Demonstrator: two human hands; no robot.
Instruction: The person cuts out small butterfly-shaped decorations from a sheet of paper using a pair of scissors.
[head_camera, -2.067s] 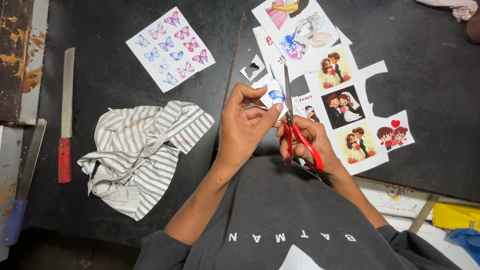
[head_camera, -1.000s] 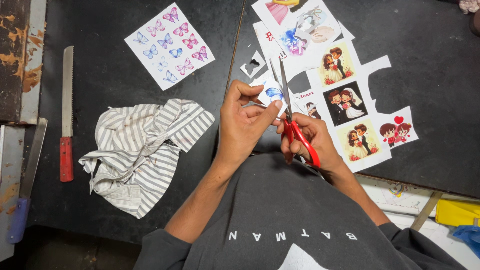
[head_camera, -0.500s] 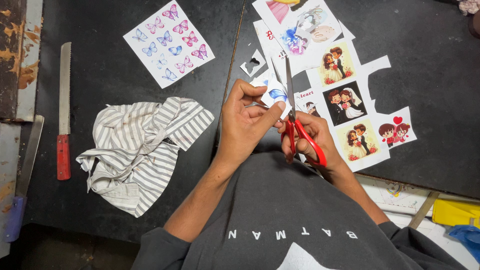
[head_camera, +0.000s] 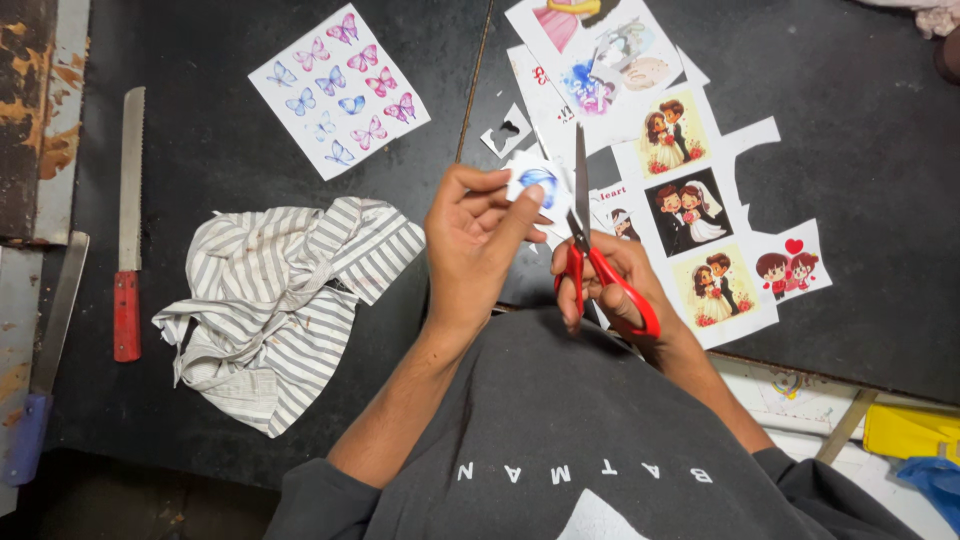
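- Paper, thin and glossy-looking: the small white cut-out with a blue round print (head_camera: 537, 183) sits pinched in the fingertips of the left hand (head_camera: 470, 240), raised over the black tabletop (head_camera: 870, 180) beside the scissor blades.
- Handling judgement: the cut-out is very light, limp and easily creased or torn; hold it by the edge away from the cut line, clear of the printed middle.
- Right hand (head_camera: 610, 285) grips the red-handled steel scissors (head_camera: 590, 250), fingers through the loops, blades nearly shut and pointing away from the body, touching the cut-out's right edge.
- Count, cutting tools: one pair of scissors; one red-handled serrated knife (head_camera: 128, 230) at far left; one blue-handled blade (head_camera: 45, 360) beside it.
- Count, printed sheets: one white butterfly sheet (head_camera: 338, 90); overlapping cartoon-couple sheets (head_camera: 690, 210), number unclear where they overlap.
- Count, cloth: one crumpled grey-and-white striped cloth (head_camera: 285, 300), soft, left of the forearm.
- Small grey offcut scrap (head_camera: 507, 130): one.
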